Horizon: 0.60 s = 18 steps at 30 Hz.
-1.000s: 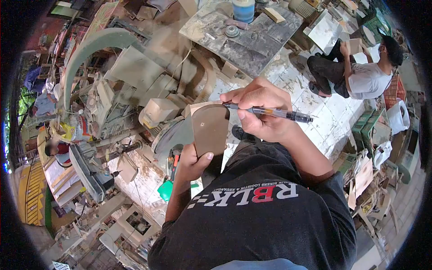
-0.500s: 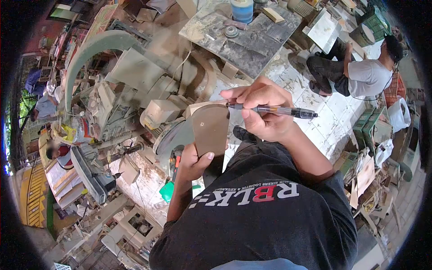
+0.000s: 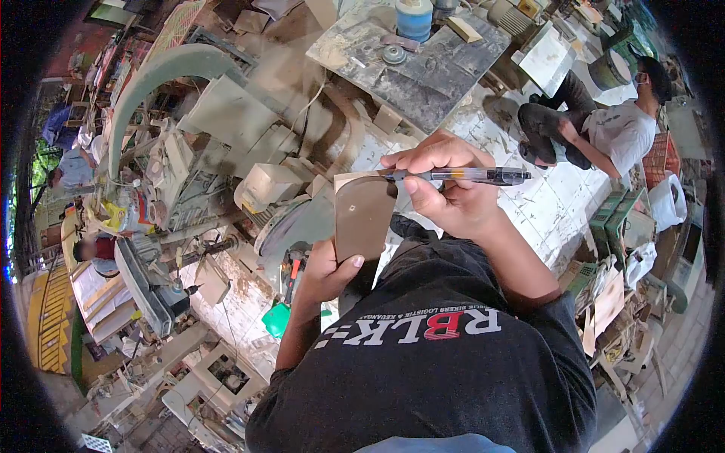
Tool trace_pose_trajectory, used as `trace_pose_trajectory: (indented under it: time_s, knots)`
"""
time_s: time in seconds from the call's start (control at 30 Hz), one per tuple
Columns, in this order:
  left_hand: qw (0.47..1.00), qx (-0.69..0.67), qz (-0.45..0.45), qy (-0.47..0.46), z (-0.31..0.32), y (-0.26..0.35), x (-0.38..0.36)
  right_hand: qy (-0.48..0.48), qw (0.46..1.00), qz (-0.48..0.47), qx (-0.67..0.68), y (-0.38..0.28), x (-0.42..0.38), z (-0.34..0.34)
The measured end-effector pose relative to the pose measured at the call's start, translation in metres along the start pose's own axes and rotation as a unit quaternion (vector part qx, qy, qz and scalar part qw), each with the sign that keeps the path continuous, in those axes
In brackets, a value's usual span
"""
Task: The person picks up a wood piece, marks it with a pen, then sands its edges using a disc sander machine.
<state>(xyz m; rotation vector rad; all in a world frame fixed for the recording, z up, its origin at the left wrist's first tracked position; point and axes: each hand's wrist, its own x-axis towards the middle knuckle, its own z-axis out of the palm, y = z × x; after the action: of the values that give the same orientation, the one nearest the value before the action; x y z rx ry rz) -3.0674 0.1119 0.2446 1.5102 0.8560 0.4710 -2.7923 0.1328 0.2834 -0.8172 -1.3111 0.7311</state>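
My left hand (image 3: 330,273) grips a flat brown piece (image 3: 366,219) by its lower end, thumb across the front. This piece has a rounded top and a small hole, and lies against a paler board (image 3: 343,183) whose squared corner shows behind it. Between the thumb and fingers of my right hand (image 3: 457,185) is a dark pen (image 3: 483,176) with a clear barrel. Its tip meets the upper right of the rounded edge; whether it leaves a mark is too small to tell.
Ahead stands a dusty worktable (image 3: 408,72) bearing a blue-and-white container (image 3: 414,20). At right a person (image 3: 612,128) sits low near the tiled floor. A machine with a curved guard (image 3: 128,106) is at left, and a green object (image 3: 277,320) lies below my left arm.
Both held pieces have shifted slightly right, and the paler board's corner now shows more at the upper left. The pen tip stays by the curved edge. The seated person's arms have moved.
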Motion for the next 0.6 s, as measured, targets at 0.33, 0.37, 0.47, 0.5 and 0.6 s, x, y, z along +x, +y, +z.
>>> trace_pose_trajectory:
  time_s: [0.33, 0.37, 0.47, 0.5, 0.6]
  knots:
    - [0.997, 0.066, 0.001, -0.04, -0.006, 0.001, -0.004, -0.081, 0.995, -0.021, -0.063, -0.004, 0.004, -0.006]
    - [0.997, 0.064, 0.003, -0.038, -0.005, 0.002, -0.004, -0.081, 0.995, -0.023, -0.056, -0.003, 0.003, -0.006]
    - [0.998, 0.052, -0.008, -0.037, -0.006, 0.0, -0.005, -0.075, 0.994, -0.019, -0.071, -0.005, 0.002, -0.005]
    - [0.998, 0.041, -0.02, -0.04, -0.007, -0.002, -0.005, -0.076, 0.994, -0.021, -0.071, -0.005, 0.001, -0.005]
    - [0.997, 0.072, -0.009, -0.04, -0.015, -0.013, -0.007, -0.066, 0.995, -0.003, -0.068, -0.002, -0.005, -0.002]
